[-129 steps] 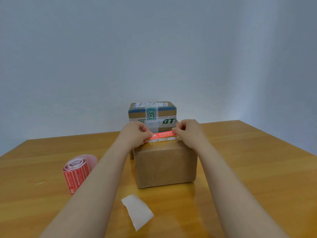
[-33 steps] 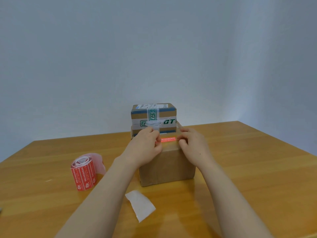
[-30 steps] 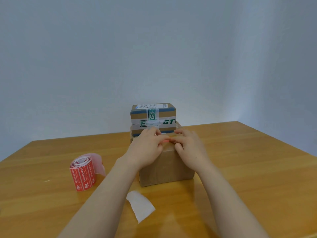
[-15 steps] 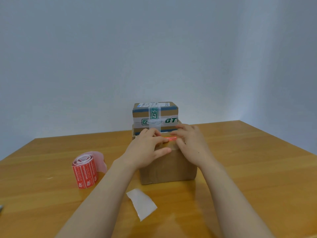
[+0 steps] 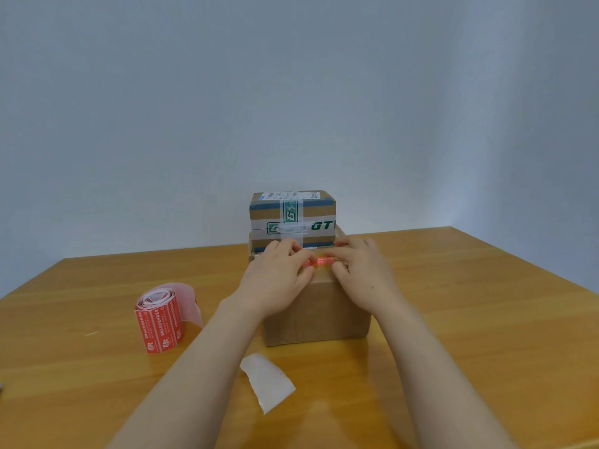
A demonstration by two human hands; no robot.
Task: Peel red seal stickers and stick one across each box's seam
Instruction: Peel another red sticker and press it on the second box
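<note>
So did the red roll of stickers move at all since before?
No. The red roll of seal stickers stands where it stood earlier, left of the plain brown cardboard box and behind-left of the white backing paper scrap.

A wooden table (image 5: 486, 303) stands against plain pale grey-blue walls (image 5: 194, 92), brighter at right.

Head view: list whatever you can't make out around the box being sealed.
- Red sticker: only its middle shows; both ends lie under the left hand and right hand.
- Front box seam: the top is seen nearly edge-on and covered by the hands, so whether the sticker crosses it is unclear.
- Sticker roll print: too small to read.
- Grey object at the left edge: cut off by the frame.
</note>
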